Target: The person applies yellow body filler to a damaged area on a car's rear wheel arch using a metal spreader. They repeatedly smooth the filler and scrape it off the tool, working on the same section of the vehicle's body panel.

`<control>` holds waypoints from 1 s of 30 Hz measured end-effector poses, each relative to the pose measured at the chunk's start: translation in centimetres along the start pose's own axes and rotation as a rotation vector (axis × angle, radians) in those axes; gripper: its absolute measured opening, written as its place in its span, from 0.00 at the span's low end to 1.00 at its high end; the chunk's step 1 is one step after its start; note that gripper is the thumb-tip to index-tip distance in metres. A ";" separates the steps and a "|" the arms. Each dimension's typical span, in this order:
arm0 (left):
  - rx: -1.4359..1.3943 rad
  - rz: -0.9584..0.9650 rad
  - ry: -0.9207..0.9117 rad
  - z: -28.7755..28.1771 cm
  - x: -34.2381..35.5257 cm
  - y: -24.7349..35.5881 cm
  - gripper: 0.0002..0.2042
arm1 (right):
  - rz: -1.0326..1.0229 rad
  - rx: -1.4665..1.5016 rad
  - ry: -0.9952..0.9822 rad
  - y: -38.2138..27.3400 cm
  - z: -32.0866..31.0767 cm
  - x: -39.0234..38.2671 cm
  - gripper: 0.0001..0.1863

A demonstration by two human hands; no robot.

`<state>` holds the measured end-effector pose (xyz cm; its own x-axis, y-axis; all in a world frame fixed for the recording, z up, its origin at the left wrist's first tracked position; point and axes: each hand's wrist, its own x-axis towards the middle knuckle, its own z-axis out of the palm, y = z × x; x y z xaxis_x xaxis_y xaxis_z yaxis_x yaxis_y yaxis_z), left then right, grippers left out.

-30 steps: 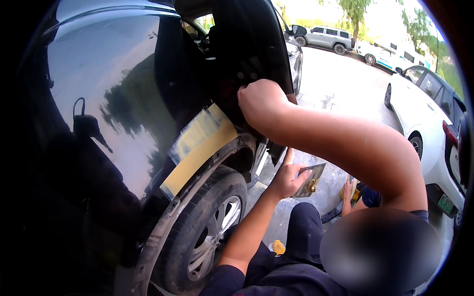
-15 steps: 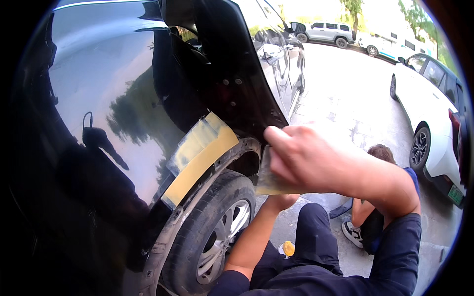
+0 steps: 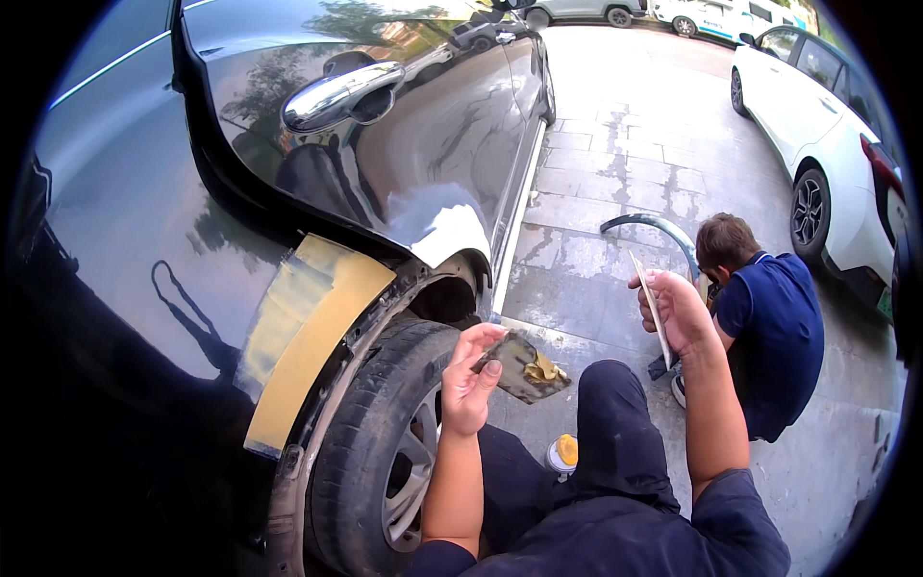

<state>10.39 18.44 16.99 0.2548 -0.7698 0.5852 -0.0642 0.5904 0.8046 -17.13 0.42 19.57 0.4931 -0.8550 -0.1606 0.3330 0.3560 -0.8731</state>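
My left hand (image 3: 465,392) grips the edge of a dark flat mixing board (image 3: 514,375), which carries a lump of yellow putty (image 3: 544,369). Raised to the right, my right hand (image 3: 681,315) is closed on a thin, pale, flat spreader (image 3: 651,304) seen nearly edge-on. Both hands are apart from the car. On the black car's rear fender (image 3: 192,288), a smooth yellow putty strip (image 3: 322,346) follows the wheel arch, with a grey sanded area beside it. The rear door (image 3: 423,135) has a white and grey patch (image 3: 452,236) on its lower corner.
The rear wheel (image 3: 385,433) stands just left of my legs. By my knee is a small tub (image 3: 560,456) with yellow putty. To the right a person in dark blue (image 3: 769,327) crouches beside a curved trim piece (image 3: 659,223). A white car (image 3: 817,115) is parked beyond.
The rear door has swung from open to about flush with the fender. My right hand has drawn back from the door edge to the right. My left hand has come up with the board.
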 end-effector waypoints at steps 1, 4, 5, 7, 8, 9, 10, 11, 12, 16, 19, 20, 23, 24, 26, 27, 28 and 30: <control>-0.120 -0.095 0.106 0.3 -1.3 -0.3 0.12 | -0.034 0.109 0.043 1.2 -0.1 -0.2 0.09; -0.439 -0.338 0.393 1.3 -3.8 -0.9 0.13 | -0.036 0.216 0.013 3.5 0.5 -0.5 0.09; -0.487 -0.386 0.417 1.6 -3.9 -0.7 0.13 | -0.066 0.208 0.048 3.9 1.6 -1.0 0.09; -0.610 -0.503 0.469 2.6 -3.4 -0.2 0.14 | -0.161 0.171 0.026 5.0 2.2 -1.5 0.10; -0.585 -0.507 0.487 2.5 -3.8 -0.9 0.14 | -0.186 0.161 0.028 5.8 3.5 -2.3 0.11; -0.560 -0.505 0.492 2.9 -3.7 -1.1 0.14 | -0.230 0.145 0.026 6.0 4.3 -2.9 0.12; -0.520 -0.491 0.512 3.2 -3.5 -1.4 0.14 | -0.277 0.070 -0.012 6.8 4.6 -3.4 0.13; -0.481 -0.478 0.532 3.4 -3.4 -1.7 0.14 | -0.322 -0.007 -0.050 7.7 4.7 -4.2 0.14; -0.464 -0.436 0.561 3.6 -3.3 -1.9 0.14 | -0.382 -0.079 -0.155 7.6 5.7 -5.5 0.15; -0.465 -0.304 0.632 3.8 -2.4 -2.1 0.14 | -0.436 -0.653 -0.287 8.2 4.6 -6.7 0.11; -0.437 -0.235 0.638 3.4 -2.1 -2.6 0.17 | -0.282 -0.619 -0.036 9.4 2.9 -5.5 0.10; -0.413 -0.224 0.651 3.9 -2.0 -2.8 0.18 | -0.212 -0.241 0.022 9.4 2.5 -5.3 0.10; -0.329 -0.133 0.633 5.4 -1.3 -4.0 0.22 | -0.114 0.010 -0.069 6.1 3.9 -4.1 0.12; -0.316 -0.090 0.658 6.7 -1.2 -4.5 0.22 | -0.040 -0.007 -0.096 6.5 3.0 -3.1 0.12; -0.304 -0.031 0.589 8.2 -1.1 -4.6 0.28 | 0.013 0.024 -0.035 7.1 3.1 -1.4 0.12; -0.254 -0.043 0.536 8.6 -1.1 -5.0 0.28 | 0.039 0.032 -0.016 7.2 3.2 -0.5 0.13; -0.204 -0.054 0.485 9.0 -1.1 -5.4 0.29 | 0.032 -0.057 -0.015 7.3 2.7 -0.1 0.12; -0.110 -0.030 0.377 9.8 -0.8 -6.1 0.28 | 0.001 -0.042 -0.037 7.7 2.8 1.2 0.12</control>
<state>1.17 13.09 12.65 0.5928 -0.6558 0.4674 0.0467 0.6074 0.7930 -11.75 3.16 13.90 0.5227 -0.8401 -0.1449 0.2991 0.3399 -0.8916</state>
